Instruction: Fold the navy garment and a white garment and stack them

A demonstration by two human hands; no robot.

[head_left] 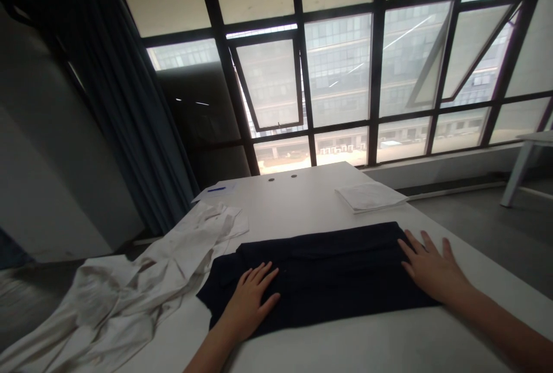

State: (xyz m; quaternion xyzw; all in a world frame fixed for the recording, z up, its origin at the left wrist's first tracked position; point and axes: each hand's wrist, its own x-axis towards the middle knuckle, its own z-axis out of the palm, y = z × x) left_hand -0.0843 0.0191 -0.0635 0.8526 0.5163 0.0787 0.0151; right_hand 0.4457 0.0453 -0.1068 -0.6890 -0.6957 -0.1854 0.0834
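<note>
A dark navy garment (332,275), folded into a long flat rectangle, lies across the near part of the white table (298,200). On its left part rests my left hand (254,301), palm down with the fingers stretched out. My right hand (432,266) lies at the garment's right end, fingers spread, partly on the cloth. Neither hand grips anything. The exact kind of garment cannot be made out in its folded state. To the left, touching or close to its left end, is a crumpled off-white garment (142,286) that hangs over the table's left edge.
Flat white sheets or a thin packet (369,196) lie near the table's right edge. A blue pen (216,189) rests on paper at the far left corner. Behind stand large windows (337,73) and a dark blue curtain (125,113). Another white table (514,174) is at the right.
</note>
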